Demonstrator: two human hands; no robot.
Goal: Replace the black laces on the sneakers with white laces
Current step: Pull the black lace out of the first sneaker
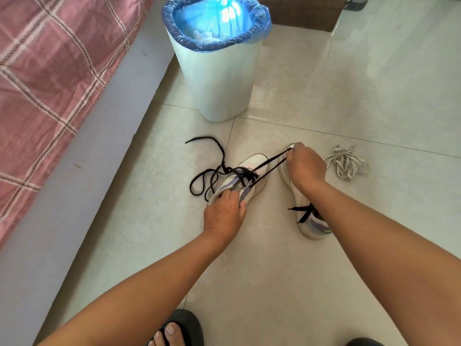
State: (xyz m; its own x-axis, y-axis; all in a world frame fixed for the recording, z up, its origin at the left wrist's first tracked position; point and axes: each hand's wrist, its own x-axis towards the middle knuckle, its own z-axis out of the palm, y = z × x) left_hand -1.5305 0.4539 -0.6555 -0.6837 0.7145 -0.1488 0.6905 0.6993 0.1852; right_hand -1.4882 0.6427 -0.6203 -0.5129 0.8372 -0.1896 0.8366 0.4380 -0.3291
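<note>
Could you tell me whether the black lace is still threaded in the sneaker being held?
Partly in. The black lace still crosses the sneaker, while the right hand pulls a taut loop out and loose ends trail on the floor.

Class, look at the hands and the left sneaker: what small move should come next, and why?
Probably keep drawing the black lace out through the eyelets with the right hand. The lace is taut, the left hand steadies the left sneaker, several crossings remain, and the white laces lie unused.
</note>
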